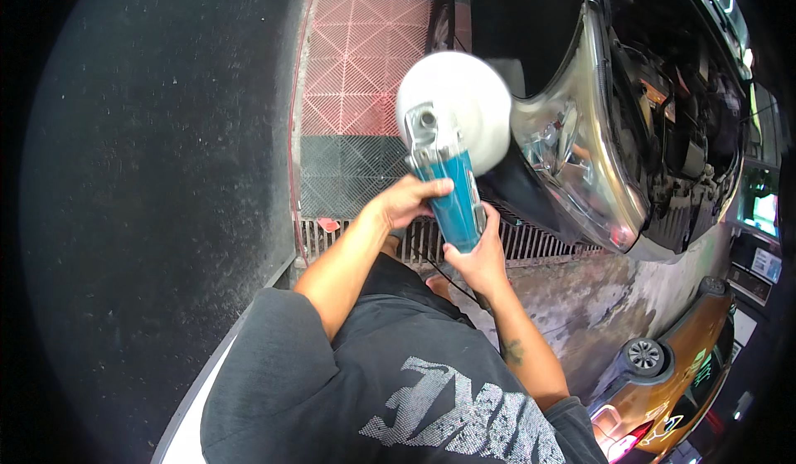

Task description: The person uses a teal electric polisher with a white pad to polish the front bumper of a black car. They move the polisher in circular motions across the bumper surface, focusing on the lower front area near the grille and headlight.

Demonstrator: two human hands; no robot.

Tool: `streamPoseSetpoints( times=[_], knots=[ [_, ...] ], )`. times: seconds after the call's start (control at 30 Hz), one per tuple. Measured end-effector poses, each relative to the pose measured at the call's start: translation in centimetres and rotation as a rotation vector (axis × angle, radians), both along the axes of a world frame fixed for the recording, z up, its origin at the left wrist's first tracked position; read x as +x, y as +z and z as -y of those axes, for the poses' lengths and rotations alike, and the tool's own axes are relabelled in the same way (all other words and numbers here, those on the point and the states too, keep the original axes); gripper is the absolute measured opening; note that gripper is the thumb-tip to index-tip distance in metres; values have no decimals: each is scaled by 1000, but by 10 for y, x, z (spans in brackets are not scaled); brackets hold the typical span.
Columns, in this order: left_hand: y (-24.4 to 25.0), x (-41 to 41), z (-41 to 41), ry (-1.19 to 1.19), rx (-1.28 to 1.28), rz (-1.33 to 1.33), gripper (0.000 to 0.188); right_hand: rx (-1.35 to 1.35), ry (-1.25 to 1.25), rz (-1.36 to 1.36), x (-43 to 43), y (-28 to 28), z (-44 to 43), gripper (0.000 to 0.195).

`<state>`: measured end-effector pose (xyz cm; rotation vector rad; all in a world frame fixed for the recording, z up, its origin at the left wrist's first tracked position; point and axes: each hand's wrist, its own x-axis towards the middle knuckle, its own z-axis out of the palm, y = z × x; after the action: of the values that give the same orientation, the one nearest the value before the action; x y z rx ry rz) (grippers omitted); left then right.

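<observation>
Both of my hands are on a teal electric angle polisher [456,199] that carries a round white polishing pad [482,100]. My left hand [401,201] grips the body just behind the metal gear head [429,125], its thumb lying across the top. Farther back, my right hand [480,259] is wrapped around the rear end of the body. The pad's right edge overlaps the car headlight [566,134] in the view; whether they touch I cannot tell. A dark cord [451,282] shows beside my right wrist.
A dark car stands at right, its engine bay [678,128] exposed. Red and grey floor tiles [354,66] meet a drain grate [535,240] near my feet. A black wall [168,134] rises at left, with a red hose [292,122] along its base. An orange car [678,364] is parked lower right.
</observation>
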<state>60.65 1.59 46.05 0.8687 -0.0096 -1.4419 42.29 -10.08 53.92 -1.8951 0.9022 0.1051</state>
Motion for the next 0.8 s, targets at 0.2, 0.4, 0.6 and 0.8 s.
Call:
streamPoseSetpoints(
  times=[0.2, 0.4, 0.6, 0.8],
  knots=[
    [0, -38, -14, -63, 29, -74, 63, -49, -42, -77, -38, -7, -18, 103],
    [-1, 9, 4, -28, 16, -33, 67, -79, -76, 40, 6, -11, -6, 95],
    [0, 23, 0, 56, -25, -143, 70, -38, 19, -73, 30, 11, 3, 100],
    [5, 0, -15, 81, -59, -312, 71, -64, 171, -140, 14, 42, -2, 117]
  ],
)
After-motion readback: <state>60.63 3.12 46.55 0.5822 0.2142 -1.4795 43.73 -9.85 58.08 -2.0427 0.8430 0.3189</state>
